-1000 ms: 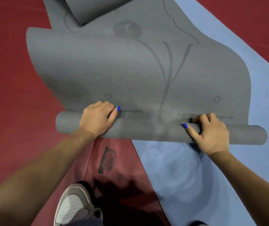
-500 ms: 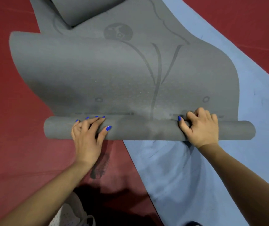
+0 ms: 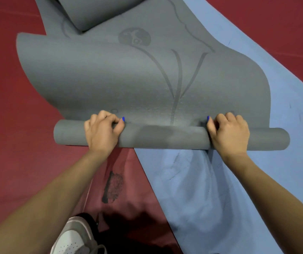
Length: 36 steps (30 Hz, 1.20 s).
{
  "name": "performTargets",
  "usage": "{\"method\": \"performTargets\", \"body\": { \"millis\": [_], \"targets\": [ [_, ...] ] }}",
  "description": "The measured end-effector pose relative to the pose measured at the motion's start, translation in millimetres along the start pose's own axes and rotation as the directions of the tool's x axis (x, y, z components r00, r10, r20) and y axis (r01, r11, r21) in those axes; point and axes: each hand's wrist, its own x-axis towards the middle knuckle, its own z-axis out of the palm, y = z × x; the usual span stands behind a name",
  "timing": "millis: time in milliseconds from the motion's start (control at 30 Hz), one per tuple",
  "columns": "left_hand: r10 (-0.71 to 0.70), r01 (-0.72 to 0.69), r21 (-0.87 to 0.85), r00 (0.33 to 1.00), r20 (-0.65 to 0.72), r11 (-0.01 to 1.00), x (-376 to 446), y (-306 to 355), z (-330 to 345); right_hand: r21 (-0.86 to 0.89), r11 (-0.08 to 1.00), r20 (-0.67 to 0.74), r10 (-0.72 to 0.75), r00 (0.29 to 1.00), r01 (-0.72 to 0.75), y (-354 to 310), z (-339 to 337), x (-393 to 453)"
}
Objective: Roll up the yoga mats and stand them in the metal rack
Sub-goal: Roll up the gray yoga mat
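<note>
Both the left hand (image 3: 102, 133) and right hand (image 3: 228, 133) gripped the grey mat's (image 3: 128, 79) rolled end, fingers curled over it; a blue mat (image 3: 220, 189) lay beneath.

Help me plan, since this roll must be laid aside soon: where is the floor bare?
Bare red floor lies left of the grey mat, and a bare stretch of blue mat lies below the roll. Crowded: both hands, left hand and right hand, sit on the roll; a shoe fills the lower left.
</note>
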Motion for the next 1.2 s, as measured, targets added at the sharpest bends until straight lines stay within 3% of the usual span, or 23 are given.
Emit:
{"method": "performTargets", "body": {
  "millis": [67, 167, 367, 500, 600, 667, 800, 1033, 1133, 1200],
  "targets": [
    [-0.031, 0.032, -0.013, 0.999, 0.029, 0.999, 15.0, 4.6, -0.7, 0.052, 0.997, 0.027, 0.058, 0.998, -0.059, -9.8, -2.0, -19.1],
    [-0.016, 0.015, 0.013, 0.999, 0.052, 1.000, 22.1, 5.1, 2.6, 0.148, 0.979, 0.205, 0.105, 0.973, -0.137, -25.1, -2.3, -58.2],
    [0.156, -0.156, -0.008, 0.986, 0.058, 0.988, 16.2, -6.7, 2.3, 0.132, 0.988, 0.364, 0.028, 0.931, -0.082, -23.8, -1.2, -71.5],
    [0.381, -0.381, 0.053, 0.924, 0.000, 0.923, 5.2, -13.2, -2.3, 0.085, 0.993, 0.405, 0.044, 0.913, -0.085, -26.6, -3.6, -62.8],
    [0.467, -0.466, 0.030, 0.882, -0.065, 0.884, -11.5, -10.5, -3.1, 0.030, 0.998, 0.424, 0.033, 0.905, -0.051, -24.5, -1.4, -49.8],
    [0.491, -0.491, 0.022, 0.871, -0.006, 0.871, -30.2, -4.8, 2.7, 0.031, 0.998, 0.466, 0.033, 0.884, -0.054, -22.4, 0.5, -34.4],
    [0.410, -0.440, 0.121, 0.887, 0.211, 0.890, -43.8, 4.9, 16.0, 0.047, 0.997, 0.549, 0.027, 0.835, -0.063, -21.8, 1.6, -15.2],
    [0.264, -0.366, 0.231, 0.888, 0.377, 0.901, 2.1, 24.8, 14.8, 0.151, 0.975, 0.637, 0.031, 0.771, -0.165, -21.2, 0.9, 34.2],
    [0.217, -0.366, 0.259, 0.858, 0.465, 0.894, 15.1, 27.9, 12.1, 0.142, 0.987, 0.648, -0.030, 0.761, -0.082, -25.4, 2.3, 42.6],
    [0.235, -0.387, 0.252, 0.848, 0.475, 0.887, 25.1, 28.5, 10.9, 0.101, 0.995, 0.603, -0.074, 0.794, 0.016, -36.0, 2.6, 40.2]
  ]
}}
